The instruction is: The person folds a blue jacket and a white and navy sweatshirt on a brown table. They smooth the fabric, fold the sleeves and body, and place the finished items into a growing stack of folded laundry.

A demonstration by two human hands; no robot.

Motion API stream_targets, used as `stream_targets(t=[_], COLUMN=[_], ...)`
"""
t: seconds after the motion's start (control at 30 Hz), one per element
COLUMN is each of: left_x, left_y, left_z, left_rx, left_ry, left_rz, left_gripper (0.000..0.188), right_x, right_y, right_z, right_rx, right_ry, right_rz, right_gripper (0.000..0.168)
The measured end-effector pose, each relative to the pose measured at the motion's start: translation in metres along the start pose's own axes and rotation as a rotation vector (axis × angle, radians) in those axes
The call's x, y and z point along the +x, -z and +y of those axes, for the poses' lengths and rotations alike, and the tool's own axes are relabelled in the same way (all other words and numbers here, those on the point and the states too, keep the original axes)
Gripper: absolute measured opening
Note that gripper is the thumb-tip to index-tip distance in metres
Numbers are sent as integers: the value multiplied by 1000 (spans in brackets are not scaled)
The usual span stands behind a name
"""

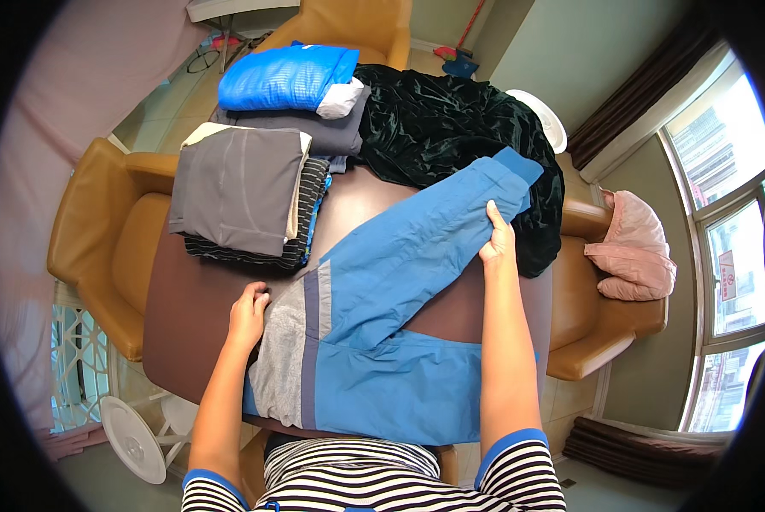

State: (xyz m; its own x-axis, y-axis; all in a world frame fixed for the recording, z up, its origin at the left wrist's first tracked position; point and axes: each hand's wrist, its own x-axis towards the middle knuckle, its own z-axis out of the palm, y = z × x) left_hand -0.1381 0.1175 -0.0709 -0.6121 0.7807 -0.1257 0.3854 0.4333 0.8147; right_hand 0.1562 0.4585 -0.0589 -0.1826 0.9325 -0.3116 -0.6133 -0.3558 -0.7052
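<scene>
A blue and grey pair of trousers or similar garment (382,256) lies spread over the brown table (184,320), one long blue part reaching towards the upper right. My right hand (501,237) grips the edge of that part near its ribbed cuff, thumb on top. Beside the garment's grey section is my left hand (249,315), fingers loosely curled; whether it holds the cloth's edge is unclear. Above it sits a stack of folded clothes topped by a grey garment (245,185). Farther back, a folded bright blue garment (283,80) rests on dark grey clothing (318,131).
Dark green velvet cloth (446,128) is heaped at the table's back right. Tan chairs (104,237) surround the table, one with a pink padded garment (635,249) over its arm. A white round-topped stool (133,441) lies on its side at lower left.
</scene>
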Motion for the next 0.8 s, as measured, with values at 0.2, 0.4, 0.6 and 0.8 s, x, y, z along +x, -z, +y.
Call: stream_targets(t=[0.2,0.4,0.6,0.8], left_x=[-43,-92,-91,-80], left_y=[39,53,54,-30], left_z=[5,4,-9,63], left_rx=[223,248,544,410], left_ry=[120,47,-13,-791], left_rz=[-363,-368,70,-87], left_gripper=[89,52,28,34], right_x=[-2,-18,-22,-31], right_y=[43,45,47,38], right_z=[13,25,18,32], right_rx=[80,-100,114,41], right_ry=[-160,-43,-137,-235], right_rz=[93,105,-35,84], right_gripper=[42,43,42,41])
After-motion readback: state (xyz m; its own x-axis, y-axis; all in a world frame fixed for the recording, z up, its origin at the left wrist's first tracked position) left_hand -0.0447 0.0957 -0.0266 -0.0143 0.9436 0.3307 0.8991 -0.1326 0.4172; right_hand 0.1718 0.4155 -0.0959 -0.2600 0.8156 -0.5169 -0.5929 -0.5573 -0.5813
